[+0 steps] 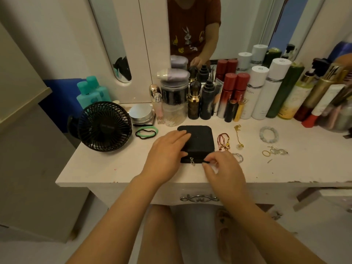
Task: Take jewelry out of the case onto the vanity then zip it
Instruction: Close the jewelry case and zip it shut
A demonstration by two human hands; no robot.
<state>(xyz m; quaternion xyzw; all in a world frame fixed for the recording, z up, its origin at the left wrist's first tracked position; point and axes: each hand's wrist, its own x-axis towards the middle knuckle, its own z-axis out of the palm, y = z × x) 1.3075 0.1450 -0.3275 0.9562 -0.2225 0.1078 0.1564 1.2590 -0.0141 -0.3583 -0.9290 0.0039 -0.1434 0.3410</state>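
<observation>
A closed black case (199, 140) is set flat on a white counter (106, 168), near its front edge and roughly at its middle. The left hand (165, 151) is laid on the lid, its fingers (181, 133) straight and spread, released rather than curled, with the thumb against the front wall. A small metal zip pull (192, 161) hangs at the front of the case. The right hand (224, 170) is held at the front right corner of the case, where its thumb and forefinger are pinched together on the zip line; what exactly is caught between them is too small to be made out, possibly a second pull.

Jewelry is spread on the counter to the right of the case: a red cord bracelet (223, 141) just beside it, a gold chain (238, 136), a pale bead bracelet (269, 133), a gold ring (266, 153), a silver cluster (278, 150), and a silver hoop (239, 157) partly hidden by the right hand.

To the left, a black fan (103, 126) is stood at the counter's corner, with green and black hair ties (146, 132) between it and the case. A row of bottles (257, 96) and jars is lined up along the mirror (190, 25) at the back. A curled metal drawer handle (199, 198) is seen under the counter's front edge, above a pale floor.
</observation>
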